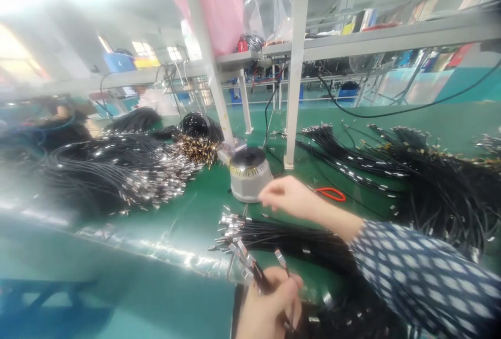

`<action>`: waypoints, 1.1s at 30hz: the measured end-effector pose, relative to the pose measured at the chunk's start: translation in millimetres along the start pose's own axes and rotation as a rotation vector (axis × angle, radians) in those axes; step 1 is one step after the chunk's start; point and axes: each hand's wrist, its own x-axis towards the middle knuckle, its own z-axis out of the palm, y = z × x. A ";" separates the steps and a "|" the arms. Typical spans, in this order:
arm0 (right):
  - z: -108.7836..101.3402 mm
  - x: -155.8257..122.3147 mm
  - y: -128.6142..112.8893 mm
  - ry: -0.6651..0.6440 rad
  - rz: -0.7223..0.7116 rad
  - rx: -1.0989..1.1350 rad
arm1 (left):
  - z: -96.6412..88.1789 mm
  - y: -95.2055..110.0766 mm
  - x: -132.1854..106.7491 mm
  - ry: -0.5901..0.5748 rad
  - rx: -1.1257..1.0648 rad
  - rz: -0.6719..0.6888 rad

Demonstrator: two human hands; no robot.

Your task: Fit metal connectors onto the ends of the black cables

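Observation:
My left hand [268,305] is at the bottom centre, closed around a small bunch of black cables with metal tips [246,263] that stick up and to the left. My right hand [291,198], in a blue-and-white patterned sleeve, reaches left over the green table toward a round grey device with a black top [249,173]; its fingers are loosely curled and I cannot make out anything in them. A flat bundle of black cables [282,234] lies under the right forearm.
Large heaps of black cables with metal ends lie left [117,172] and right [430,182]. Red-handled scissors [331,194] lie just beyond the right hand. White shelf posts [295,67] stand behind the device. A person sits far left [58,125].

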 end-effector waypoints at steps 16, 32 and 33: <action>11.8 82.1 -6.9 0.349 0.107 0.016 | -10.8 -14.7 4.9 0.007 -0.112 -0.026; 42.4 81.8 -6.4 0.466 0.080 0.179 | -6.2 -15.6 1.4 0.026 -0.117 0.021; 41.0 80.1 -13.4 0.460 0.060 0.203 | -5.8 -14.8 0.7 0.029 -0.108 0.019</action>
